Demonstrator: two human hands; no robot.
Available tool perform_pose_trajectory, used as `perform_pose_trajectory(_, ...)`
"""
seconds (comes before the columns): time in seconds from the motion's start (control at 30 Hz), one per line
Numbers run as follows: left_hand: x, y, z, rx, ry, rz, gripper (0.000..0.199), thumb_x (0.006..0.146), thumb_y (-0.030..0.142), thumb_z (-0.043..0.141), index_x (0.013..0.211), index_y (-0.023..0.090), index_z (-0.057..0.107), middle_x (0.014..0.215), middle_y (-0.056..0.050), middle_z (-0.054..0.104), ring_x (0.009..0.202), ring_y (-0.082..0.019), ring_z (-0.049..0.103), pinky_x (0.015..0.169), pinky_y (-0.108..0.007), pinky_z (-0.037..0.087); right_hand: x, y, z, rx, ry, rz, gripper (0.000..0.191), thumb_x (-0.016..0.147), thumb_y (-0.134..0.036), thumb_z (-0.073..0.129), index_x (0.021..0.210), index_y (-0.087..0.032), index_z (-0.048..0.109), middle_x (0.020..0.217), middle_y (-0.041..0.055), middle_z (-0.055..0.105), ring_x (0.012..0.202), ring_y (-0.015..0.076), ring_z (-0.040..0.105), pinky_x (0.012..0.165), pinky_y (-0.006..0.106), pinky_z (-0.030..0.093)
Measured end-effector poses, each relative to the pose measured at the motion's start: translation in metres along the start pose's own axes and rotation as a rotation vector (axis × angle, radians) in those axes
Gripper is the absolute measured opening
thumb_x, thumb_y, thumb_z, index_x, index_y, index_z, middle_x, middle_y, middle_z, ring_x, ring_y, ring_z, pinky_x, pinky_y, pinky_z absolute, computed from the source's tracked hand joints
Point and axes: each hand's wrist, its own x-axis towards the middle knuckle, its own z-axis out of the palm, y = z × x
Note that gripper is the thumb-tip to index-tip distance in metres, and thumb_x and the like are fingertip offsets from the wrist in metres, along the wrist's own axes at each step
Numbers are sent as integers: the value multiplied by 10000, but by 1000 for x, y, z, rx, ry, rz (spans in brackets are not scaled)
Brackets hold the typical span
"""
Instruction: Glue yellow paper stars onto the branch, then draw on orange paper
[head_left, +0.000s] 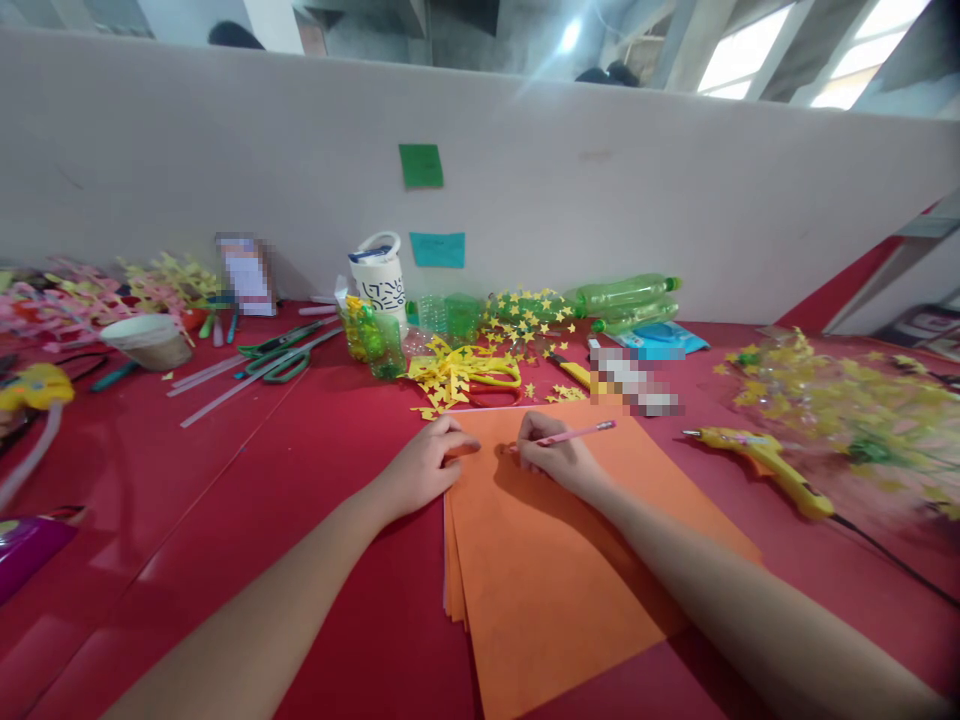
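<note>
A stack of orange paper sheets (555, 560) lies on the red table (247, 500) in front of me. My left hand (427, 462) rests flat on the stack's upper left corner, fingers pressing the edge. My right hand (553, 455) grips a pink pencil (581, 432), its tip touching the top sheet near the far edge. The two hands are close together at the top of the paper.
A yellow glue gun (757, 462) with a black cord lies right of the paper. Yellow paper stars and strips (457, 372), green scissors (281, 358), green plastic bottles (622, 296), a white mug (379, 280) and yellow-flower decorations (847, 405) crowd the back. A grey partition wall (600, 190) stands behind.
</note>
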Motion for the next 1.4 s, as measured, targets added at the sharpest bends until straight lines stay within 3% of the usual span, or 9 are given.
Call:
perform_pose_trajectory(0.73,0,1,-1,8,6,15,361,747,52,450,1032,192,622,1011,-58,506,947,-176,523,852,-302,437,-3,-3,3,-81,-34,-52,71,766,-210,508,703,-189,482,575,-33,557,506,93,484,468,195,340)
perform_pose_trajectory(1.4,0,0,0,8,4,11,362,756,51,440,1024,202,629,996,-47,510,898,-164,530,808,-282,445,-3,-2,2,-234,126,-43,83,701,-168,475,638,-200,431,529,-41,514,472,96,446,447,200,285)
